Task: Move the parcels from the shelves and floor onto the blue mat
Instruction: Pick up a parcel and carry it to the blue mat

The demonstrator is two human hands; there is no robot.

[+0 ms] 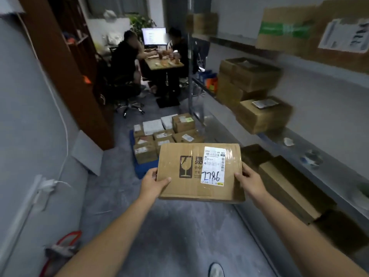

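Nearest, at 6 o'clock, a shoe (216, 270) is cut off by the bottom edge. Just beyond it both forearms reach forward. The left hand (153, 181) grips the left edge of the flat cardboard parcel (185, 188), thumb on top, and the right hand (249, 180) grips its right edge; the fingers underneath are hidden. The parcel is held in the air above the floor, its white label (213, 166) handwritten 2786. Beyond it at 12 o'clock the blue mat (146, 169) shows only a corner and a strip, mostly covered by a cluster of parcels (165, 134). At 2 o'clock blurred boxes (261, 114) sit on the shelves (339, 176). Farthest, at 11 o'clock, two people (125, 56) sit at a table (165, 63) by a monitor (154, 36).
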